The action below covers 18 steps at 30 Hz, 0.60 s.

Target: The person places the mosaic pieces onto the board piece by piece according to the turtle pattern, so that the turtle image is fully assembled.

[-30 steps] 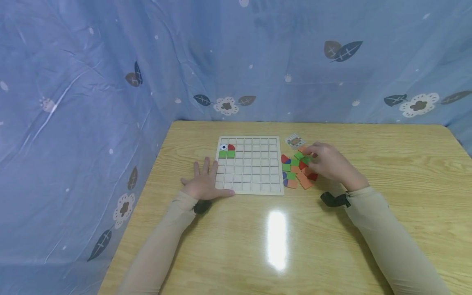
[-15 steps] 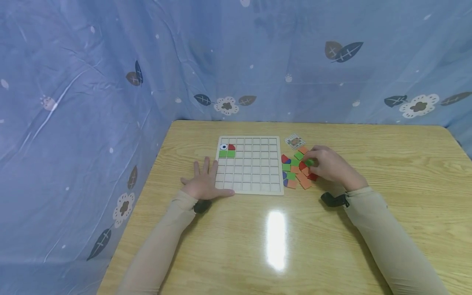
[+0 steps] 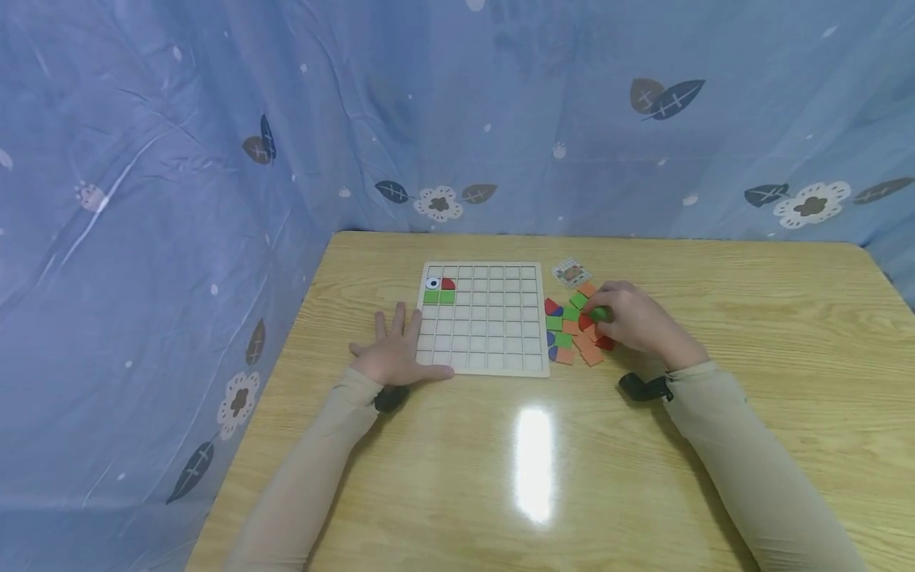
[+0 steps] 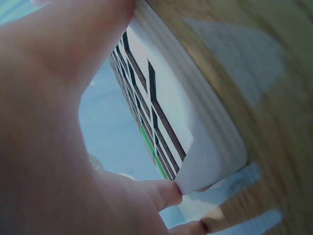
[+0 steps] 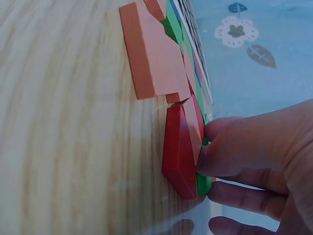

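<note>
A cream grid board (image 3: 493,373) lies on the table, with a round eye tile (image 3: 433,284), a red quarter-round tile (image 3: 448,284) and two green square tiles (image 3: 439,297) in its upper left cells. My left hand (image 3: 391,357) rests at the board's lower left corner, fingers spread, thumb along the near edge. To the board's right, my right hand (image 3: 635,319) pinches a green tile (image 3: 600,314) over the loose pile. In the right wrist view, the thumb and fingers partly hide that green tile (image 5: 203,184), close behind a red tile (image 5: 178,152).
Loose orange tiles (image 3: 588,350), with green, red and blue ones, lie jumbled right of the board. A small patterned card (image 3: 572,272) sits behind them. A blue floral curtain (image 3: 457,119) hangs along the table's back and left sides.
My right hand has drawn back slightly, and its thumb and fingers have closed on a green tile from the pile. The left hand stays in place at the board.
</note>
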Available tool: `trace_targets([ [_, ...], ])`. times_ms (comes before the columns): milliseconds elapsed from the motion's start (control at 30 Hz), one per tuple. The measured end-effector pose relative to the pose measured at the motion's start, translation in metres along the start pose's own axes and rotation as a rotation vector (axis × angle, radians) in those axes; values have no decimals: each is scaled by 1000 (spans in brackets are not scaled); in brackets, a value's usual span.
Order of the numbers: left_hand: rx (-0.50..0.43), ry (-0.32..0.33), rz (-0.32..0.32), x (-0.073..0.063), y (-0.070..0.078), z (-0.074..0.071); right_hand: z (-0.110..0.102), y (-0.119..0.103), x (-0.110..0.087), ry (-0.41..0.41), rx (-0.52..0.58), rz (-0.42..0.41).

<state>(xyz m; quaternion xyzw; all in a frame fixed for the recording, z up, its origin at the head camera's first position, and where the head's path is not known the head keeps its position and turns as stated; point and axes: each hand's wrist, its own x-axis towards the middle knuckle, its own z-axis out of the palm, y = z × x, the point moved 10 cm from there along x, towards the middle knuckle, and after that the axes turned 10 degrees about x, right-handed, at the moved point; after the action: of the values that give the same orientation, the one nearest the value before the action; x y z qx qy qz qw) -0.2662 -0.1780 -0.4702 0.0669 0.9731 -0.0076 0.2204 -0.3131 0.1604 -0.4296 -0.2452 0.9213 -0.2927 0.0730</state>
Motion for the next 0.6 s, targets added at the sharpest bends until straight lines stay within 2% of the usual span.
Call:
trace_targets([
  [133,-7,2,3,-1,0,0,0,2,0,2,14,22],
  [367,-11,4,1,1,-1,1,0,3,-2,20,31,-4],
  [600,-10,1,3,2,-1,1,1,7,-2,27,30,11],
])
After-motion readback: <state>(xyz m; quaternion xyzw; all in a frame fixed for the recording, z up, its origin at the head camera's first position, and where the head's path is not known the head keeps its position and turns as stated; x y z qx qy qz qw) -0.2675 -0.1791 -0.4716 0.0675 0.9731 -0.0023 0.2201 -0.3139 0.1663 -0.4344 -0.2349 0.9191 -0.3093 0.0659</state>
